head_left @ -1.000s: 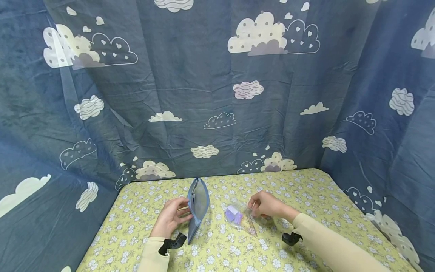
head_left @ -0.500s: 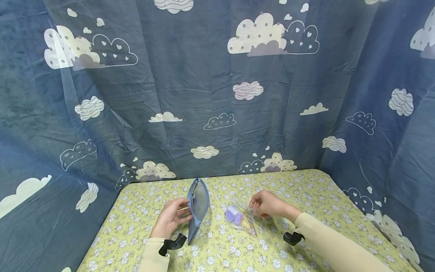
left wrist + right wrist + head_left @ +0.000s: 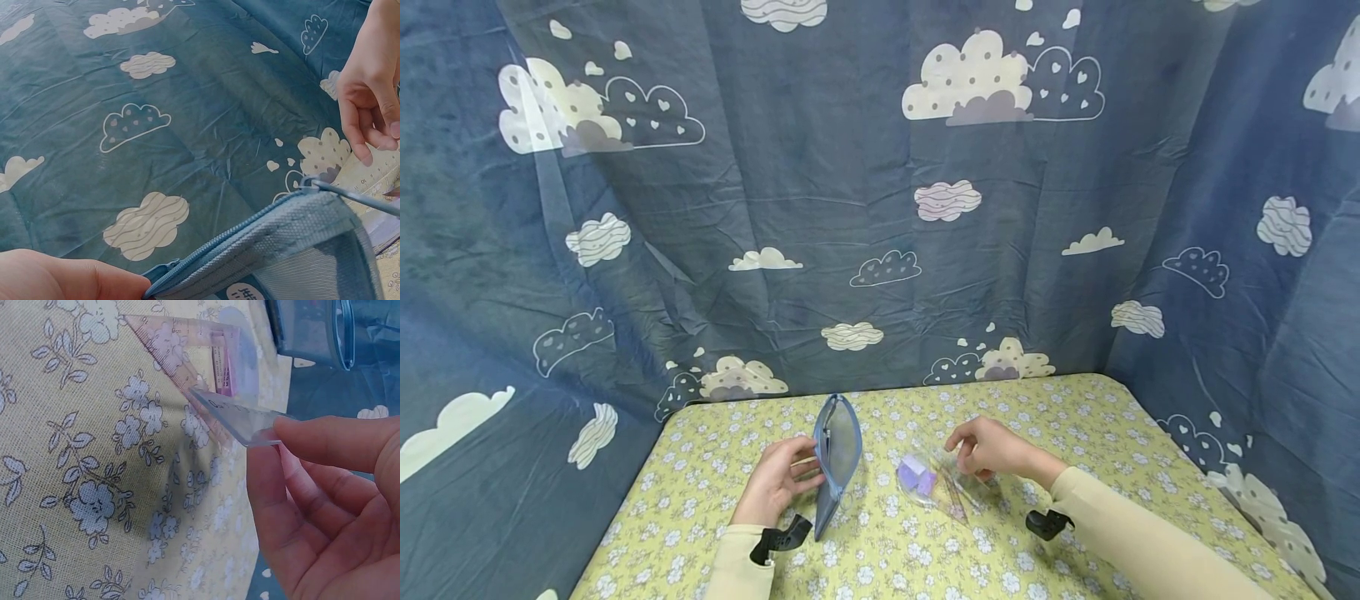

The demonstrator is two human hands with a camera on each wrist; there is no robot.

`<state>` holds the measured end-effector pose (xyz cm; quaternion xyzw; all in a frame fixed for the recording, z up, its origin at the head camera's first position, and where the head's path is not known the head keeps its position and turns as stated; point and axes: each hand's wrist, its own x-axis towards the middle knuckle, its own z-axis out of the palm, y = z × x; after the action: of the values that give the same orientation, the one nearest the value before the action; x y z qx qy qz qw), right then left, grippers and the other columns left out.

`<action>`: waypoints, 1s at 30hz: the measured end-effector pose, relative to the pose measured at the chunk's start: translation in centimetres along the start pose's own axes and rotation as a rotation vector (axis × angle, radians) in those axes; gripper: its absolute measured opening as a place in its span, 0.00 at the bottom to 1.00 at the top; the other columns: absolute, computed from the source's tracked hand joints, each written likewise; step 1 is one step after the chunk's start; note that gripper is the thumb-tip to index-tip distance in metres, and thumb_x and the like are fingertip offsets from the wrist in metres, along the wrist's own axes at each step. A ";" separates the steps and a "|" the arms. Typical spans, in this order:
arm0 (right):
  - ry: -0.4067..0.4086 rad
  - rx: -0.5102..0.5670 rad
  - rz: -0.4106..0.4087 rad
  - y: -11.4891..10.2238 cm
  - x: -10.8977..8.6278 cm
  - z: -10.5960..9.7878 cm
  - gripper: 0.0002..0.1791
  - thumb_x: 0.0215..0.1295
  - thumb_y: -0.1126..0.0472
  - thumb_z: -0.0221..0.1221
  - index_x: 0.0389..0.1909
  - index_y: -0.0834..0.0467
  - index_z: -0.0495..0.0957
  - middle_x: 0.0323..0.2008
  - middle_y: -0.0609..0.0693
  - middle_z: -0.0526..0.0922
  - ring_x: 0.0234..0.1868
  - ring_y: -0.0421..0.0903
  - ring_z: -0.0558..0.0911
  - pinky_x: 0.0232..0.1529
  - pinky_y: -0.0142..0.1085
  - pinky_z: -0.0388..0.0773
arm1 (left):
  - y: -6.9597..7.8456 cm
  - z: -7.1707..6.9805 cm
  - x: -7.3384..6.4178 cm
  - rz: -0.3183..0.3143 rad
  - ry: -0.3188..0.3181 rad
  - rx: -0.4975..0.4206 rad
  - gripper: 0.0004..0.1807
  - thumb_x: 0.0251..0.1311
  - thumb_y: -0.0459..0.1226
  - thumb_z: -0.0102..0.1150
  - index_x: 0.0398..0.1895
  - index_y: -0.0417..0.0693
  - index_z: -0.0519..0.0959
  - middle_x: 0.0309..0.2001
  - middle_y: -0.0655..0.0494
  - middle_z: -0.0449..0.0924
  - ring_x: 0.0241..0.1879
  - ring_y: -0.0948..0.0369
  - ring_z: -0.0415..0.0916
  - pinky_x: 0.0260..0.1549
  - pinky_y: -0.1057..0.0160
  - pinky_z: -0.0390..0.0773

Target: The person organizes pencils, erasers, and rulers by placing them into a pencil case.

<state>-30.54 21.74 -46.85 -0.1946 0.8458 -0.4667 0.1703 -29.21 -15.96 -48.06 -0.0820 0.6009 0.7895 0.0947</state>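
My left hand (image 3: 782, 479) grips the left side of a blue zipper pouch (image 3: 840, 450), which stands upright with its mouth spread apart. The thumb lies along the zipper edge in the left wrist view, and pale mesh (image 3: 312, 269) shows inside the pouch. My right hand (image 3: 331, 500) pinches a clear plastic piece with a printed scale (image 3: 240, 419) between thumb and index finger. It is seen nearly edge-on, tilted over the table. Beneath it lies a clear, pink-tinted set square (image 3: 181, 365). Purple items (image 3: 916, 473) lie at the set square's left in the head view.
A yellow flowered cloth (image 3: 880, 575) covers the table. Dark blue cloud-print curtains (image 3: 850, 208) hang behind it and on both sides. In the right wrist view, a curved lilac transparent piece (image 3: 249, 350) shows beside the set square.
My right hand has shifted very slightly, and the clear piece in its fingers has turned to a thinner outline. My left hand and the pouch have stayed in place.
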 end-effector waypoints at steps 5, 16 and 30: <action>0.009 -0.007 0.009 -0.4 0.0 0.1 0.19 0.59 0.78 0.61 0.53 0.69 0.78 0.31 0.62 0.82 0.17 0.49 0.72 0.20 0.42 0.68 | -0.1 0.0 0.0 0.000 0.003 -0.004 0.09 0.64 0.38 0.62 0.40 0.41 0.79 0.40 0.46 0.80 0.41 0.49 0.81 0.46 0.45 0.81; 0.035 0.012 0.031 -1.6 -0.1 0.5 0.19 0.58 0.76 0.61 0.52 0.67 0.79 0.30 0.61 0.82 0.19 0.53 0.76 0.24 0.49 0.78 | 0.0 0.0 0.0 0.002 0.012 -0.001 0.09 0.65 0.38 0.62 0.42 0.40 0.80 0.39 0.48 0.80 0.42 0.49 0.81 0.48 0.44 0.80; 0.046 0.067 0.032 -2.9 0.3 0.8 0.18 0.56 0.77 0.59 0.49 0.65 0.77 0.28 0.61 0.80 0.24 0.52 0.79 0.30 0.51 0.83 | -0.1 -0.1 0.0 0.004 -0.003 0.001 0.10 0.66 0.38 0.61 0.43 0.39 0.79 0.40 0.48 0.80 0.42 0.50 0.81 0.49 0.43 0.80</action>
<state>-29.90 19.61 -44.79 -0.1642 0.8364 -0.4963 0.1647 -29.22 -16.04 -48.19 -0.0797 0.6013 0.7894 0.0941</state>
